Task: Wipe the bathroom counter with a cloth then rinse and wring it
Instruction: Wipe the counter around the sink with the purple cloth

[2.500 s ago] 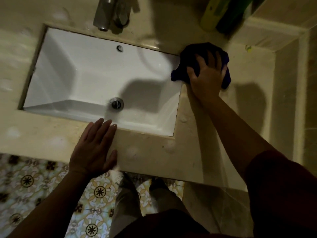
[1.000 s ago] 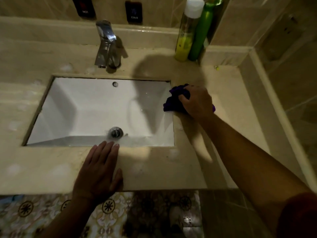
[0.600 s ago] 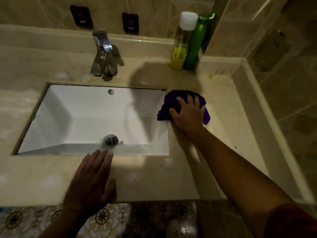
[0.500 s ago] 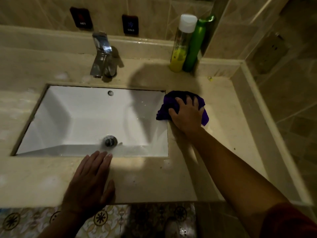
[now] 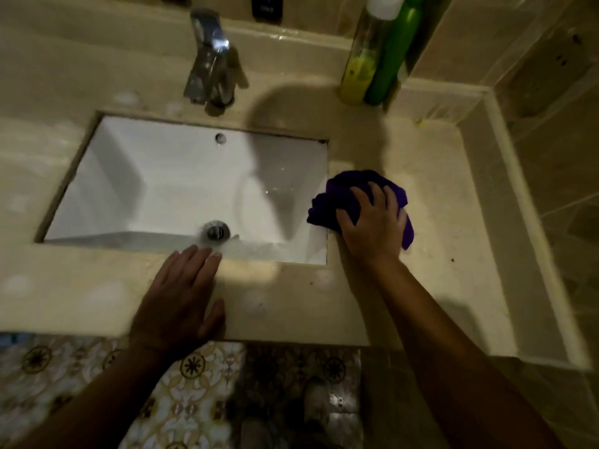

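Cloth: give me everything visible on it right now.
The cloth is dark purple, soft-looking fabric, bunched into a crumpled wad rather than spread flat. It lies on the beige counter just right of the sink, its left edge hanging slightly over the basin's right rim. The right hand presses down on it with fingers spread and bent over its top, covering much of it. Whether it is wet cannot be told.

Cloth [image 5: 343, 196] on counter [image 5: 437, 196] right of sink [image 5: 181, 183]; faucet [image 5: 210, 59] behind.

Right hand [image 5: 372, 228] presses a purple cloth [image 5: 343, 196] on the counter [image 5: 437, 196] just right of the sink [image 5: 155, 176]. Left hand [image 5: 181, 299] lies flat on the front edge. Two bottles [image 5: 372, 59] stand in the back corner.
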